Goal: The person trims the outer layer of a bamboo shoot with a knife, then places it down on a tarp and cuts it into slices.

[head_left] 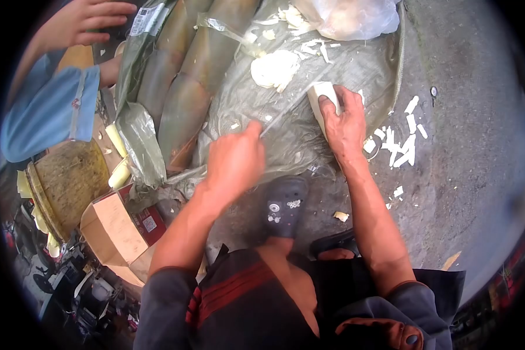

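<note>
Dark clothing [233,291] lies nearest, left fingers [253,131] gripping a blurred knife [291,104], right fingers [349,100] a white block [317,105], barcode label [147,21] illegible.

Grey ground [466,116] spreads before me, with a greenish woven sheet [233,111] on it. The sheet bears long brown stalks [184,105], pale shavings [324,48] and a plastic bag [350,20]; white scraps [411,143] lie to my right.

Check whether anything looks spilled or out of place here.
Yes: white shavings lie scattered on the bare ground, beyond the edge of the woven sheet. That looks untidy, since other scraps lie on the sheet itself.
</note>
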Demonstrator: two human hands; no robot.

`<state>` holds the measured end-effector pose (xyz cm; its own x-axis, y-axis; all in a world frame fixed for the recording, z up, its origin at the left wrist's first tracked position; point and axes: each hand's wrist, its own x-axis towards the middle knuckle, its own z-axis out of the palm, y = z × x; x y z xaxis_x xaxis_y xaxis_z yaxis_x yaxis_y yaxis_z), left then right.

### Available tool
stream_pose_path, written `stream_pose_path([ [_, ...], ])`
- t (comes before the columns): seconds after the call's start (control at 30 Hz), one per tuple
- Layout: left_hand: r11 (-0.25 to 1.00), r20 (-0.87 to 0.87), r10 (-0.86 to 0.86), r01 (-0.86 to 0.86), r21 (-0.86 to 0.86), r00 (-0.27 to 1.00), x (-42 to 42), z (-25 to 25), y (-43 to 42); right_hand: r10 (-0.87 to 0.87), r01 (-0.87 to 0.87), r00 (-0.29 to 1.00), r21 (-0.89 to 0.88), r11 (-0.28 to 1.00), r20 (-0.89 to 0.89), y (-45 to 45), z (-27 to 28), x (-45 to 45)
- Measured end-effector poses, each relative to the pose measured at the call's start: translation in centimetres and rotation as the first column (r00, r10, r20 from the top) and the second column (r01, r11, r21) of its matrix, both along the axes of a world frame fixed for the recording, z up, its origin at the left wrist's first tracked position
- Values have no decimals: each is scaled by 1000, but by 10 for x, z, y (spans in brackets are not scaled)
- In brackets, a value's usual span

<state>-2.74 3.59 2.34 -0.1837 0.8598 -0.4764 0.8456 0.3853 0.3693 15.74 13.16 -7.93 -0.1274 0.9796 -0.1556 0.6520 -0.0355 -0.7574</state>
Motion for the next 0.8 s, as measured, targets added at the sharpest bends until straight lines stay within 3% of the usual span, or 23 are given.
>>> stream_pose_path([
  [0.13, 991, -48, -108, 111, 76, 993, 6, 9, -16, -40, 40, 998, -11, 999, 57, 1, -5, -7],
  [0.23, 990, -94, -124, 129, 54, 988, 9, 8, -21, -10, 0, 996, 106, 994, 87, 6, -15, -5],
  [0.33, 993, -73, -108, 111, 37, 991, 13, 4, -18, -53, 52, 998, 34, 998, 30, 6, -8, -7],
  [0.53, 996, 33, -73, 75, -52, 997, 25, -7, 23, -16, 13, 999, 79, 997, 47, 8, -14, -6],
  [0.63, 996, 35, -91, 92, -6, 995, 31, -28, 46, -26, 22, 999, 81, 996, 42, 5, -9, -6],
  [0.67, 995, 24, -98, 98, 4, 995, 31, -33, 49, 6, -25, 994, 174, 984, 110, 3, -10, -8],
  [0.8, 994, 1, -105, 105, 25, 995, 35, -45, 53, 6, -33, 993, 241, 970, 114, -1, -17, -8],
])
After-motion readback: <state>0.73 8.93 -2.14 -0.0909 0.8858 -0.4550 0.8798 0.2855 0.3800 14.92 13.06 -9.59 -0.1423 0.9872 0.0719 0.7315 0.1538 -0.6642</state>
